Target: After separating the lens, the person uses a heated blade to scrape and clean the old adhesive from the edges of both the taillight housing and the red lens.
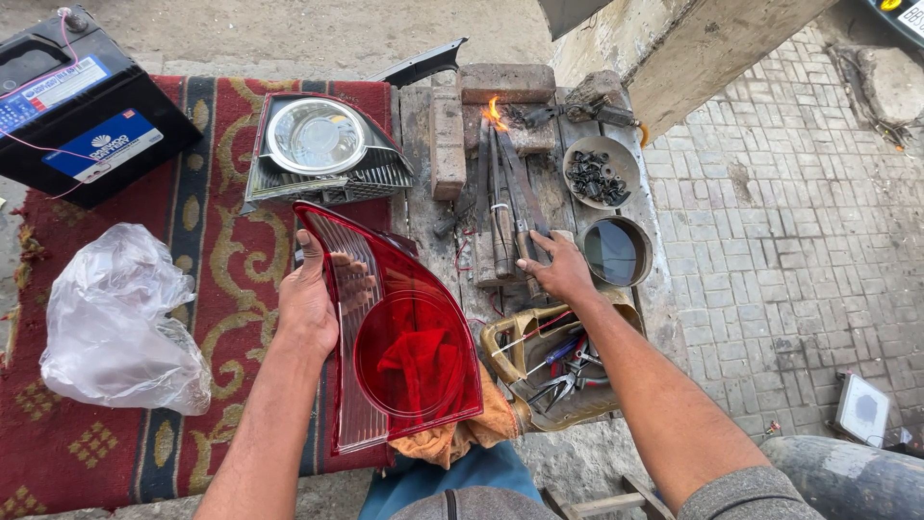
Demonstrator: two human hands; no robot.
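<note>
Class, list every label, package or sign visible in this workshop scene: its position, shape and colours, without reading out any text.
Black box-shaped car battery, top left: two rectangular labels, blue, white and red.
Crumpled clear plastic bag, left on red patterned rug: unprinted.
Yellow-and-black plate, top right corner: mostly cut off.

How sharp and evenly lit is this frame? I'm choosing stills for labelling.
Head view: soft, even daylight, only faint shadows; the red tail-light lens in the left hand is sharp with mild sheen; the right hand on the tools is crisp; the small flame glows; edges bow from wide-angle distortion.
</note>
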